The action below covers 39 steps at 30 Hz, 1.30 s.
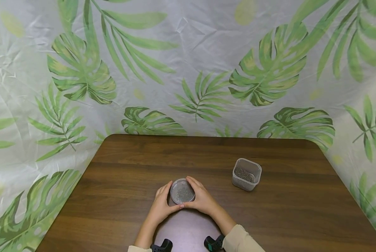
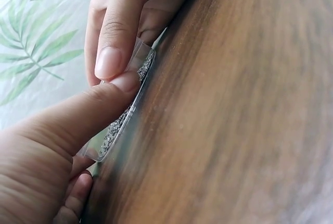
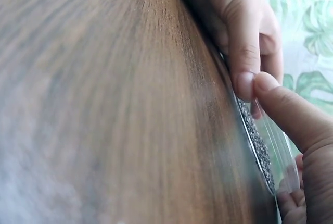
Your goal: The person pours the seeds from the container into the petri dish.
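A clear round dish (image 1: 182, 191), like a petri dish, sits on the brown table with dark grey granules (image 3: 254, 135) spread in its bottom. My left hand (image 1: 161, 204) grips its left side, thumb at the near rim and fingers round the far side. From the right, my right hand (image 1: 203, 199) holds the same dish, its thumb meeting the left one at the front. In the left wrist view the thumb (image 2: 99, 107) presses on the dish wall. Whether a lid lies on the dish is hard to tell.
To the right stands a clear square plastic tub (image 1: 247, 174) with similar dark granules in it. Behind the wooden table (image 1: 128, 154) hangs a leaf-print sheet (image 1: 203, 52). Black wrist cameras (image 1: 213, 243) sit near the table's front.
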Each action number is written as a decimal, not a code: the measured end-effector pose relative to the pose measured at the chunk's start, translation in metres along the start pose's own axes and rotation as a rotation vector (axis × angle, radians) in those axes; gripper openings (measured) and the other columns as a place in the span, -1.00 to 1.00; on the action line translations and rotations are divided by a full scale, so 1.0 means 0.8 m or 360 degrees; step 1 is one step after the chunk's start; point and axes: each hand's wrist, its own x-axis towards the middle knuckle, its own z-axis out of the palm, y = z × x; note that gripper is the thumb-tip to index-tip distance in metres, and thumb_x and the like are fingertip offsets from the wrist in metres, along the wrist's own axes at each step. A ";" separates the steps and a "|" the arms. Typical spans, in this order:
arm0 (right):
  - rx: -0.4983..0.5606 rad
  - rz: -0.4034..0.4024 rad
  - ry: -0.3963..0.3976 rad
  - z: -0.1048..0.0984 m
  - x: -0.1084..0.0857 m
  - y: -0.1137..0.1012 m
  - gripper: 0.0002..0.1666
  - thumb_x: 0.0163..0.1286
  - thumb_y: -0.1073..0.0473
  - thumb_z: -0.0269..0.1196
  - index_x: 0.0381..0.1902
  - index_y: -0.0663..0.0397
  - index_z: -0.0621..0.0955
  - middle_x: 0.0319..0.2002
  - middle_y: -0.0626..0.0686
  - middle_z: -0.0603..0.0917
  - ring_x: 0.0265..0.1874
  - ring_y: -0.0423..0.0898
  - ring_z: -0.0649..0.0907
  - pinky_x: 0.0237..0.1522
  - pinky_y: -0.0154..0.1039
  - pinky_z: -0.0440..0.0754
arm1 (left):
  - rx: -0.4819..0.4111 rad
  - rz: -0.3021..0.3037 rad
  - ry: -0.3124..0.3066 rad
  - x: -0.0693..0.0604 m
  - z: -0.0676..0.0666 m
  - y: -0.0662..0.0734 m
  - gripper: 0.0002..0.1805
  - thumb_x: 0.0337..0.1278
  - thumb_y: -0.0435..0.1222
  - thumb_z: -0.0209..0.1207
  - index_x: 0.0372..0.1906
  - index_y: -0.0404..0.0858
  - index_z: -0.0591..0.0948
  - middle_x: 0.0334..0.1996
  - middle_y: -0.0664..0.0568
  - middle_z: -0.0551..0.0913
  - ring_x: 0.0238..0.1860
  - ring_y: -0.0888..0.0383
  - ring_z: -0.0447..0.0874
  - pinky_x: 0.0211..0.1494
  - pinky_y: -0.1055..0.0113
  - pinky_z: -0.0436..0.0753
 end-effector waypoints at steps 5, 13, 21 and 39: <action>0.0004 -0.0001 -0.0009 -0.001 0.000 -0.003 0.15 -0.14 -0.17 0.43 0.28 0.31 0.20 0.27 0.23 0.21 0.25 0.12 0.18 0.16 0.07 0.21 | 0.0035 0.0007 -0.0007 0.001 0.001 0.000 0.05 -0.36 0.03 0.39 0.27 -0.42 0.21 0.18 -0.23 0.32 0.19 -0.18 0.16 0.17 -0.05 0.23; 0.0038 0.0001 -0.0016 0.000 -0.001 -0.002 0.02 0.07 -0.20 0.28 0.33 0.20 0.15 0.32 0.19 0.14 0.28 0.09 0.12 0.16 0.10 0.18 | -0.0016 -0.0023 -0.0019 0.000 0.000 -0.004 0.06 -0.38 0.03 0.40 0.28 -0.38 0.20 0.21 -0.22 0.29 0.21 -0.18 0.13 0.16 -0.07 0.23; 0.0073 -0.0065 0.0078 -0.012 -0.005 -0.001 -0.23 0.32 -0.06 0.07 0.36 0.14 0.11 0.32 0.23 0.11 0.29 0.12 0.10 0.18 0.14 0.11 | -0.0038 -0.0093 -0.0031 0.001 -0.004 0.000 -0.12 -0.03 0.11 0.16 0.29 -0.36 0.19 0.22 -0.19 0.28 0.23 -0.16 0.12 0.17 -0.10 0.20; -0.0589 -0.0308 0.0357 -0.078 -0.022 -0.016 -0.16 0.33 -0.30 -0.20 0.39 0.09 0.03 0.38 0.15 -0.05 0.33 0.16 -0.15 0.17 0.27 -0.10 | 0.0158 -0.0106 -0.0195 0.019 -0.028 0.039 -0.07 0.12 0.17 -0.05 0.38 -0.33 -0.07 0.37 -0.20 -0.13 0.34 -0.14 -0.21 0.25 -0.09 0.05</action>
